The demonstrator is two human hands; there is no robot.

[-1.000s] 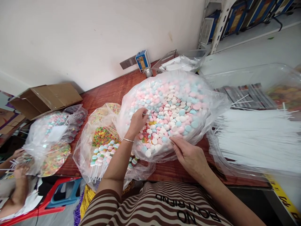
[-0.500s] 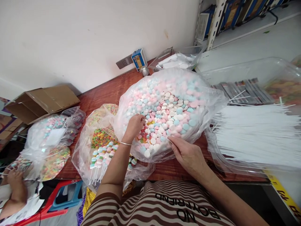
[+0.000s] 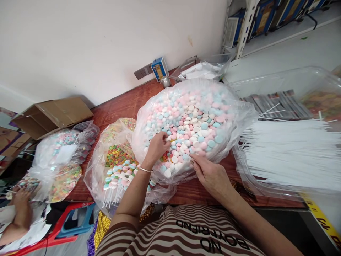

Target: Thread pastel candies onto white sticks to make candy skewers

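Note:
A big clear plastic bag (image 3: 237, 121) full of pink, white and blue candies (image 3: 194, 128) lies open on the wooden table. Over its left part is my left hand (image 3: 159, 144), fingers closed in a pinch at the candies; what they hold is too small to name. My right hand (image 3: 210, 172) pinches the bag's near rim between thumb and fingers. Colourful ring candies (image 3: 117, 155) fill a second bag to the left, and candy skewers on white sticks (image 3: 121, 174) lie on it, partly behind my left forearm.
A clear bin (image 3: 250, 186) of white sticks (image 3: 290, 149) stands at the right. Further left are a cardboard box (image 3: 57, 113) and more bagged candies (image 3: 65, 181). Another person's hand (image 3: 22, 197) works at the far left. A small blue box (image 3: 160, 69) stands by the wall.
My left hand has shifted slightly to the right over the candies. My right hand stays at the bag's rim. The whole view has shifted slightly.

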